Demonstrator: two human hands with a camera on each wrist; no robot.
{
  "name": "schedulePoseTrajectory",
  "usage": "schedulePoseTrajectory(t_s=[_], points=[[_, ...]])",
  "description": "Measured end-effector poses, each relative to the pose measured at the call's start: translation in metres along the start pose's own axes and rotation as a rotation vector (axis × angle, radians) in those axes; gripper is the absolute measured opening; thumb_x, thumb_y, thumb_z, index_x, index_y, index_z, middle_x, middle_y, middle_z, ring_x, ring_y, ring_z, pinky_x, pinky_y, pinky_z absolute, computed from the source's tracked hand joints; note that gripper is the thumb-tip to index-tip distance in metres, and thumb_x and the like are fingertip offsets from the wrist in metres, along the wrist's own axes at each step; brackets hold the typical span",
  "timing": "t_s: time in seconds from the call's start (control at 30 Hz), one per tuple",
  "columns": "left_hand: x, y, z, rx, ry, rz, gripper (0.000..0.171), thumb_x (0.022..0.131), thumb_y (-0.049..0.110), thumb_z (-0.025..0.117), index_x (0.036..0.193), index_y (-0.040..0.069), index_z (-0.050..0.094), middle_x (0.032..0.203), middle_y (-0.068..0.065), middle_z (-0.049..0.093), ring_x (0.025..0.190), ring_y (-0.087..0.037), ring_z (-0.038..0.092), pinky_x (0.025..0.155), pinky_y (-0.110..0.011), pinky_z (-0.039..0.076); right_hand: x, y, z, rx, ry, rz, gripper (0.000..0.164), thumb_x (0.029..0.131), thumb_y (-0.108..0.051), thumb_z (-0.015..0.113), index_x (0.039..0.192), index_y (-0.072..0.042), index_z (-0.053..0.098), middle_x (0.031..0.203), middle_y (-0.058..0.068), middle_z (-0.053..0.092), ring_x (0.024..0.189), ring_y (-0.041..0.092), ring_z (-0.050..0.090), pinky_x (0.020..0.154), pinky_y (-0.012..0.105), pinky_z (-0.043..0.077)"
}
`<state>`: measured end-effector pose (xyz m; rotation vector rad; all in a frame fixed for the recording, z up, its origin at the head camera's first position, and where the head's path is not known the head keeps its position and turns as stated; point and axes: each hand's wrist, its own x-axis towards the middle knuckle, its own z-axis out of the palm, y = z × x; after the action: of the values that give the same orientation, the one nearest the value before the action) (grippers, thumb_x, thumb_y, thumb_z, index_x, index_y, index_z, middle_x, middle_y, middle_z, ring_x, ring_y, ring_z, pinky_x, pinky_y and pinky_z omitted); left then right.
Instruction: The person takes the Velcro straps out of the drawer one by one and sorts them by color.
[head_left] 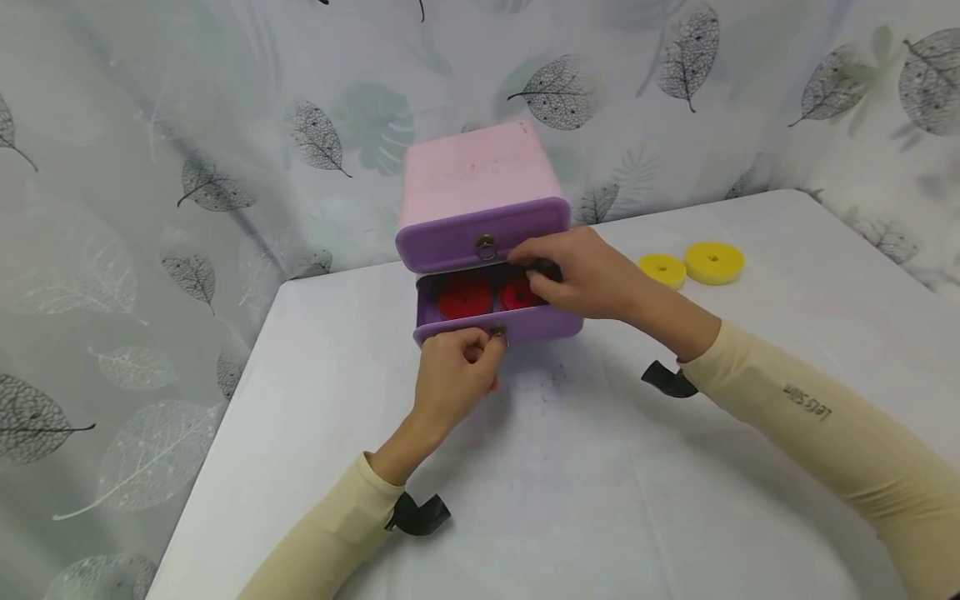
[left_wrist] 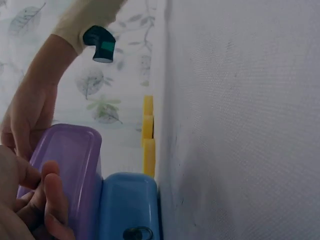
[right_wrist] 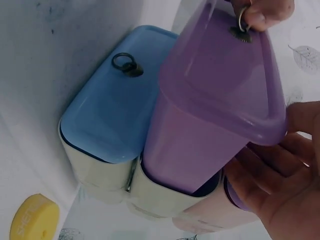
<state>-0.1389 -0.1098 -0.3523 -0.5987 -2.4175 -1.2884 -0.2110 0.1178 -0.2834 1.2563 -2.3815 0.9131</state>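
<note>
A small drawer unit [head_left: 476,171] has a pink top and purple drawer fronts. Its middle purple drawer [head_left: 536,325] is pulled out, with red discs [head_left: 465,297] inside. My left hand [head_left: 453,371] pinches the ring pull [right_wrist: 243,19] on that drawer's front. At the open drawer's right side, my right hand [head_left: 588,271] reaches over the rim, its fingers partly hidden in the head view. In the right wrist view, the right fingers [right_wrist: 260,170] spread beside the drawer and no held object shows.
Below the purple drawer, a blue drawer [right_wrist: 115,97] with a ring pull is shut. Yellow discs, one smaller [head_left: 663,271] and one larger [head_left: 714,263], lie on the white table [head_left: 570,500] to the right. A patterned curtain [head_left: 225,100] hangs behind.
</note>
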Motion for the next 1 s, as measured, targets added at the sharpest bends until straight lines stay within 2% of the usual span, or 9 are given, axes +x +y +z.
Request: schedulePoseTrajectory(t_s=[0.13, 0.27, 0.43, 0.57, 0.8, 1.0], points=[[-0.006, 0.003, 0.000, -0.012, 0.001, 0.009, 0.033, 0.097, 0.015, 0.062, 0.064, 0.013, 0.064, 0.050, 0.014, 0.054, 0.042, -0.004, 0.051, 0.038, -0.032, 0.034, 0.003, 0.003, -0.004, -0.040, -0.121, 0.058, 0.025, 0.092, -0.007, 0.075, 0.116, 0.001, 0.074, 0.105, 0.010, 0.074, 0.087, 0.023, 0.066, 0.081, 0.042, 0.054], [-0.011, 0.005, -0.002, -0.017, -0.002, 0.003, 0.033, 0.097, 0.015, 0.061, 0.064, 0.014, 0.064, 0.050, 0.014, 0.054, 0.043, -0.005, 0.051, 0.038, -0.032, 0.034, 0.006, 0.007, -0.007, -0.046, -0.265, 0.108, 0.036, 0.088, -0.014, 0.084, 0.120, -0.002, 0.073, 0.113, 0.008, 0.071, 0.105, 0.026, 0.064, 0.096, 0.046, 0.050], [-0.017, 0.007, -0.003, -0.012, -0.013, 0.004, 0.032, 0.098, 0.015, 0.062, 0.066, 0.015, 0.065, 0.051, 0.015, 0.055, 0.043, -0.006, 0.050, 0.037, -0.032, 0.035, 0.010, 0.011, -0.005, 0.036, -0.384, 0.089, 0.047, 0.083, -0.014, 0.089, 0.125, -0.004, 0.071, 0.120, 0.007, 0.066, 0.113, 0.026, 0.059, 0.099, 0.045, 0.049], [-0.020, 0.009, -0.003, -0.018, -0.020, 0.000, 0.031, 0.098, 0.014, 0.063, 0.067, 0.014, 0.067, 0.052, 0.015, 0.055, 0.043, -0.005, 0.051, 0.037, -0.032, 0.036, 0.013, 0.012, 0.001, 0.079, -0.420, 0.045, 0.045, 0.083, -0.015, 0.089, 0.124, -0.007, 0.072, 0.117, 0.003, 0.066, 0.110, 0.023, 0.058, 0.096, 0.043, 0.050], [-0.020, 0.009, -0.001, -0.033, -0.024, 0.005, 0.030, 0.097, 0.013, 0.064, 0.067, 0.013, 0.067, 0.052, 0.015, 0.056, 0.043, -0.003, 0.053, 0.037, -0.030, 0.037, 0.013, 0.013, 0.007, 0.040, -0.429, 0.006, 0.027, 0.085, -0.013, 0.087, 0.108, -0.009, 0.074, 0.097, -0.003, 0.066, 0.095, 0.020, 0.057, 0.084, 0.040, 0.049], [-0.020, 0.007, 0.000, -0.026, -0.030, 0.009, 0.029, 0.097, 0.013, 0.063, 0.068, 0.014, 0.067, 0.052, 0.016, 0.056, 0.044, -0.003, 0.053, 0.037, -0.029, 0.038, 0.012, 0.015, 0.007, 0.012, -0.411, -0.001, 0.025, 0.085, -0.012, 0.087, 0.105, -0.009, 0.072, 0.096, -0.003, 0.064, 0.092, 0.019, 0.057, 0.082, 0.039, 0.050]])
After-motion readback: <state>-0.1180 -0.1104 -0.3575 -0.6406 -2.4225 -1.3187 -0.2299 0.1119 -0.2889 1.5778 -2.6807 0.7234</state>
